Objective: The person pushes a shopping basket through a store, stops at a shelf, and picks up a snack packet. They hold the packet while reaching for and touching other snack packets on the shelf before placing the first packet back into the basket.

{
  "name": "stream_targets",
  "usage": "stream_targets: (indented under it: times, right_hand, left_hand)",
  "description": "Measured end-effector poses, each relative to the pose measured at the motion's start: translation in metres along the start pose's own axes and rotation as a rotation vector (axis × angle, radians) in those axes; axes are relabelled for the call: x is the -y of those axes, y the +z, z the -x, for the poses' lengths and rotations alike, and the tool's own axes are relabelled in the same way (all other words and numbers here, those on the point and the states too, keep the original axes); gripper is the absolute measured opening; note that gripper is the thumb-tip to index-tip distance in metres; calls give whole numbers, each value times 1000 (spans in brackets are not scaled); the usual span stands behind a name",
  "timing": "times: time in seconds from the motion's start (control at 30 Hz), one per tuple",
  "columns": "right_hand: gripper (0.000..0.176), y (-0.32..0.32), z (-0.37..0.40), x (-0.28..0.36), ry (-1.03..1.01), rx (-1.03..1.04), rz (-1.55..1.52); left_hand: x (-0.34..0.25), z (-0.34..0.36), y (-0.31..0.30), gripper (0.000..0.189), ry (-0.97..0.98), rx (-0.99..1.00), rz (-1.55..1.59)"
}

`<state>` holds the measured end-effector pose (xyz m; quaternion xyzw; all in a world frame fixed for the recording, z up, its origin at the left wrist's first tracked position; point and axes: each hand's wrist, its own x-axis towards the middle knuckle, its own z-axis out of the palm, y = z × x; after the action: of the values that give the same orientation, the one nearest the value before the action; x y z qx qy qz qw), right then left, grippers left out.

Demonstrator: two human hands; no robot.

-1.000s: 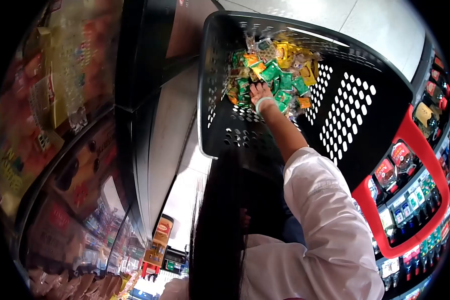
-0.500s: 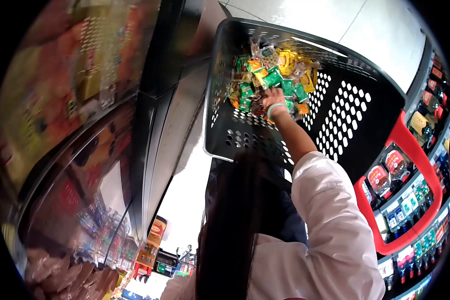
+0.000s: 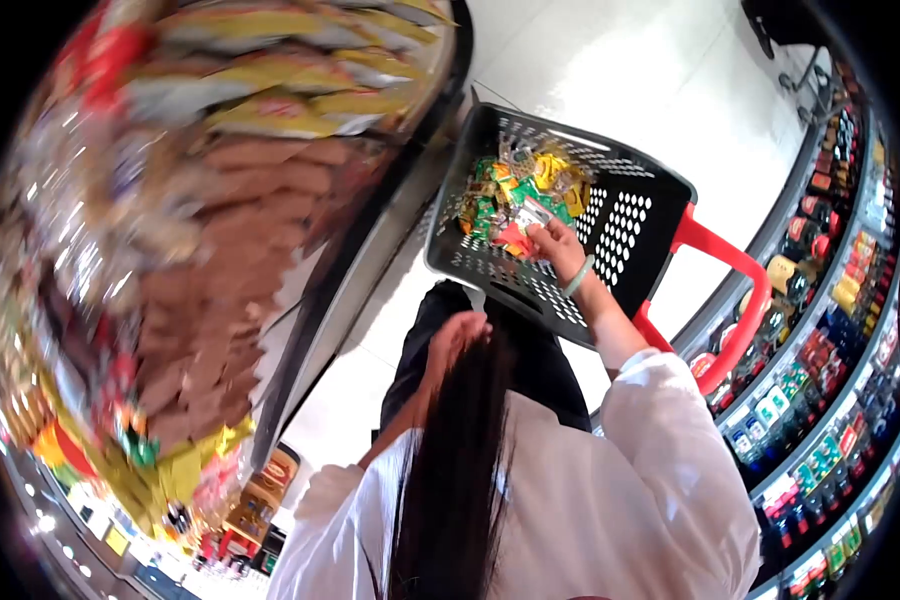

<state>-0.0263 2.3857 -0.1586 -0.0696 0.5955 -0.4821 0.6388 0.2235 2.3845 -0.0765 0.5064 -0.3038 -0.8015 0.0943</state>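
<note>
A black basket with a red handle stands below me. Small packets in green, yellow and orange wrappers lie at its far left end. Over the basket, my right hand, with a pale band on the wrist, pinches a small packet that is red with a whitish part. My left hand hangs in front of my body beside the basket's near edge; its fingers are partly hidden by dark hair, and what shows of them touches nothing visible.
A display bin on the left holds many brown packets and yellow packets. Shelves of bottles and jars curve along the right. At the top right are dark legs of a person beside a wheeled cart.
My right hand has come up from among the packets with a small red packet in it. My left hand has come into view. The view has shifted, showing more of the bin.
</note>
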Motion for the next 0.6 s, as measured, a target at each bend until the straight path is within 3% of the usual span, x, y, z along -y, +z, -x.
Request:
stream_targets:
  times: [0.07,0.13,0.23,0.27,0.4,0.47,0.53,0.6]
  right_hand:
    - [38,32,38,26,-68,53,-61]
    - [48,64,70,45,-130,82,-89]
    - [49,98,102,58,-177,230,7]
    - [46,109,109,57,-217,260,40]
    - [27,136,132,77,-210,402,84]
    - [18,149,136,96,-195,403,168]
    - [17,159,137,111,-379,445,432]
    - [17,170,140,126,-377,475,516]
  left_hand:
    - [-33,9,15,31,75,-121,-134]
    - [-51,16,20,40,214,-104,-60]
    - [-88,36,26,46,347,-32,-27]
    - [-92,38,31,43,404,-25,130]
    - [-127,77,14,22,371,-13,142]
    - [-131,88,6,19,424,-50,104]
    - [-140,103,2,22,435,-47,110]
    - [-152,122,-5,23,445,-3,106]
